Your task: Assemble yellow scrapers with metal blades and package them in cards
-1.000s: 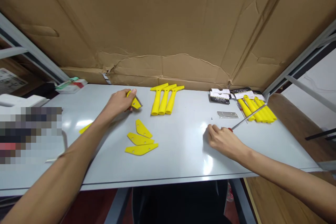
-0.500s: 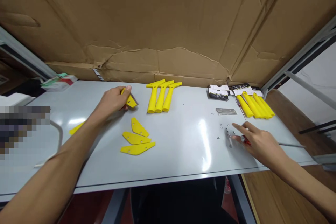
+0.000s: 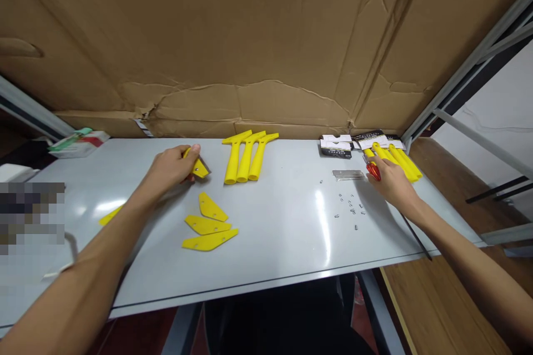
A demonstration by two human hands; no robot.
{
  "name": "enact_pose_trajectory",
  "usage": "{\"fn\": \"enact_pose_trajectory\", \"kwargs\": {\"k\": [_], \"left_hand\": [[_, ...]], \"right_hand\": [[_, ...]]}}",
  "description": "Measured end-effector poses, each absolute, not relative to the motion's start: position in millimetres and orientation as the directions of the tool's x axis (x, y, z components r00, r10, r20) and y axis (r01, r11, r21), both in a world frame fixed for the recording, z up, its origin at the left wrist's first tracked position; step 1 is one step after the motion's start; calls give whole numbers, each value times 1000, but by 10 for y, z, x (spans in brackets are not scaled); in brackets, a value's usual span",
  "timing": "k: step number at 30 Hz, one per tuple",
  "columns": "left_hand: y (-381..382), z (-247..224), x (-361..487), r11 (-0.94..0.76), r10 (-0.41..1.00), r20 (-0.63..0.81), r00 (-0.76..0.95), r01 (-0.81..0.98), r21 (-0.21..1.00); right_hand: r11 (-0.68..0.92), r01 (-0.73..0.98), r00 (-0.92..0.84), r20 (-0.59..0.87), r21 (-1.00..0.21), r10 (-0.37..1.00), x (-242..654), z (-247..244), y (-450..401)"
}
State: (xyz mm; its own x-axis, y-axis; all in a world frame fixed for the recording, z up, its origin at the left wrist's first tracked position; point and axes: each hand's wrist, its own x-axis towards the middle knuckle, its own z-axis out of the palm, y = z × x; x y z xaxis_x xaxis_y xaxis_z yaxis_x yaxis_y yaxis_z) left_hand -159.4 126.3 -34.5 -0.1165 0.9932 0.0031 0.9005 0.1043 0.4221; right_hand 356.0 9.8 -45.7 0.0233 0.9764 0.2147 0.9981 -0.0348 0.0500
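Left hand (image 3: 170, 171) holding yellow plate (image 3: 202, 168) with metal blade (image 3: 206, 163), left of three yellow handles (image 3: 245, 158); fingers closing around plate, thumb lying near blade; slipping grip could be causing cut

Right hand (image 3: 393, 183) clasping red-handled screwdriver (image 3: 373, 171), fingertips partly hiding; shaft pointing back toward front edge of worktop (image 3: 283, 222); careless sideways swing could be scattering loose screws (image 3: 352, 211), small ones rolling off

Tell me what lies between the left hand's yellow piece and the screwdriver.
Straight across in the head view: three handles, nearer the yellow piece, then metal strips, close by the screwdriver. Small fasteners lie nearer the viewer.
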Motion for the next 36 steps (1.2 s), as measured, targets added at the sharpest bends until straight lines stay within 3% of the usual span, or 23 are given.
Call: {"fn": "enact_pose_trajectory", "kwargs": {"k": [6,14,21,26,32,36], "left_hand": [[1280,-351,-1605,99,994,2,-109,909,404],[1280,-388,-1644,86,995,6,-96,909,408],[1280,-391,-1624,80,996,2,-88,910,406],[1304,-409,-1623,85,995,5,-95,907,412],[1243,-377,-1568,81,996,-18,-82,888,452],[1175,-319,-1521,79,997,-25,-76,877,474]], "right_hand": [[-95,990,66,263,100,963,3462,-476,695],[-56,992,17,332,110,943,3573,-634,904],[104,992,-122,385,66,915,3533,-464,547],[410,912,-396,295,14,870,3148,-469,-456],[290,954,-298,310,72,903,2794,-786,-701],[389,917,-395,335,87,855,2704,-806,-276]]}}
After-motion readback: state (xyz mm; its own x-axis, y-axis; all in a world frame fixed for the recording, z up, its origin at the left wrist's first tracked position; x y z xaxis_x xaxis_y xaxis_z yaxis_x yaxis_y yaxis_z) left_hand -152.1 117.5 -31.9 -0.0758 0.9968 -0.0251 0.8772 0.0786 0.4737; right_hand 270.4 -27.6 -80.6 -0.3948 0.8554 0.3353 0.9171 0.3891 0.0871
